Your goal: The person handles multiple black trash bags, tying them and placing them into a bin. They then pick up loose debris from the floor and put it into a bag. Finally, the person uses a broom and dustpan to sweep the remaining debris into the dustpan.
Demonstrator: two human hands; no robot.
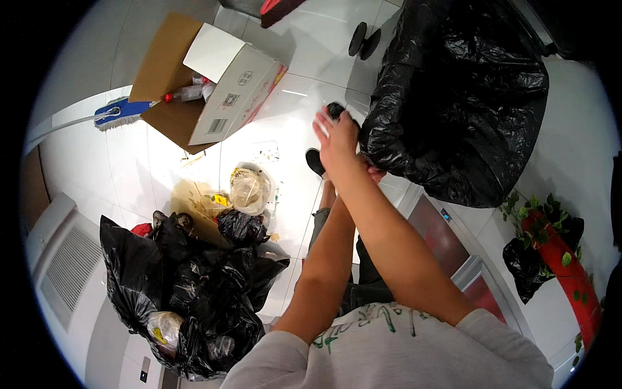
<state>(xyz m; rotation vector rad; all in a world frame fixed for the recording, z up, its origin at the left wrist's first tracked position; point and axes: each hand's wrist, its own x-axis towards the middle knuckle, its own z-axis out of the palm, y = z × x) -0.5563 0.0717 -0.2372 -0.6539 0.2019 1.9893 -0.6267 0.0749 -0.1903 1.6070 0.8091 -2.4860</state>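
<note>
My forearms cross, the right one lying over the left. A black bin liner [414,152] is draped over the rim of a large bin. At its left side my right hand [340,139] grips a gathered black bunch of the plastic [335,110], some fingers stretched out and slightly blurred. Partly covered by the right forearm, my left hand [376,173] has curled fingers against the liner's lower left edge. The liner hangs wide at the top, and its inside is dark.
Filled black rubbish bags [194,279] lie at the lower left beside a clear bag-lined tub [249,191]. Stains and scraps mark the tiled floor nearby. A cardboard box [223,97] holds bottles. A blue mop [120,113] lies far left; a red planter [564,259] is at right.
</note>
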